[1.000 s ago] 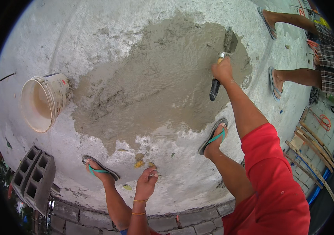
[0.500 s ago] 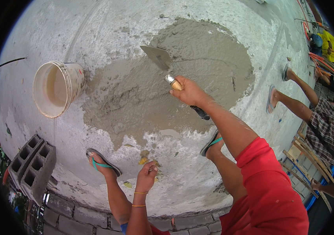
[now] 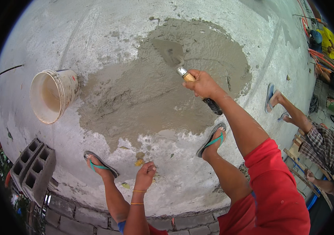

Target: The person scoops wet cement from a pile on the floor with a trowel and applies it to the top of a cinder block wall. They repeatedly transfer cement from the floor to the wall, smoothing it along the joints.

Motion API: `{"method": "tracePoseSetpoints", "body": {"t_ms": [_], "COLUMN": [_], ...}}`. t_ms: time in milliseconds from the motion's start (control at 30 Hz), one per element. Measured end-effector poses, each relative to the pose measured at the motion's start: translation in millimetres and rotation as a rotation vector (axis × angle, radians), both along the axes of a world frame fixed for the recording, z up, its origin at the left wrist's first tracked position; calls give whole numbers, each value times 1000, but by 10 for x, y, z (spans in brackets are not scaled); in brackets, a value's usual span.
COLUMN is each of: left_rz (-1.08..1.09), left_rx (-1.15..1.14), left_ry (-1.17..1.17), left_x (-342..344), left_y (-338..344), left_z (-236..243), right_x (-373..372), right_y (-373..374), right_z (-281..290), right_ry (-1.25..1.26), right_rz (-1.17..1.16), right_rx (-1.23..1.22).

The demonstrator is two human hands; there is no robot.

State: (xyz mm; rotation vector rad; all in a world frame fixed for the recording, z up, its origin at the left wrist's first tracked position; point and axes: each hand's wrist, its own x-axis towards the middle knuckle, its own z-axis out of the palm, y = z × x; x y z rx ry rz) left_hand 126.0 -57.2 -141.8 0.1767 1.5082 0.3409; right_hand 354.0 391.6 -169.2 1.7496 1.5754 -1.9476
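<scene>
My right hand (image 3: 203, 84) is wrapped round the wooden handle of a pointed trowel (image 3: 170, 52). The trowel's grey blade lies on or just over the far part of a spread of wet mortar (image 3: 151, 105), its tip aimed far left; whether it touches cannot be made out. My left hand (image 3: 145, 175) hangs low near my left foot, fingers curled together, with nothing visible in them. The mortar covers an irregular patch of the pale concrete surface (image 3: 104, 39).
Left of the mortar stands a white bucket (image 3: 67, 92) with cloudy liquid. Hollow concrete blocks (image 3: 37, 172) sit at lower left. My sandalled feet are at the mortar's near edge. At right is another person in checked shorts (image 3: 324, 145), near wooden planks (image 3: 306, 182).
My right hand and the trowel have shifted slightly right, the blade farther over the mortar. The other person's feet at right have changed places. My left hand stays nearly still.
</scene>
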Motion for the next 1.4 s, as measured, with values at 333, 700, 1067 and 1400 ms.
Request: {"method": "tracePoseSetpoints", "body": {"t_ms": [333, 700, 1067, 1400], "left_rz": [105, 68, -95, -136], "left_rx": [23, 82, 106, 150], "left_ry": [-21, 7, -28, -43], "left_x": [9, -177, -556, -740], "left_y": [-38, 109, -235, -384], "left_z": [-40, 306, 541, 679], "right_x": [850, -691, -1534, -1880], "right_y": [915, -472, -3215, -2526], "right_z": [-192, -759, -178, -172], "right_ry": [-424, -549, -218, -62], "right_rz": [-200, 360, 801, 430], "right_rx": [332, 687, 244, -133]}}
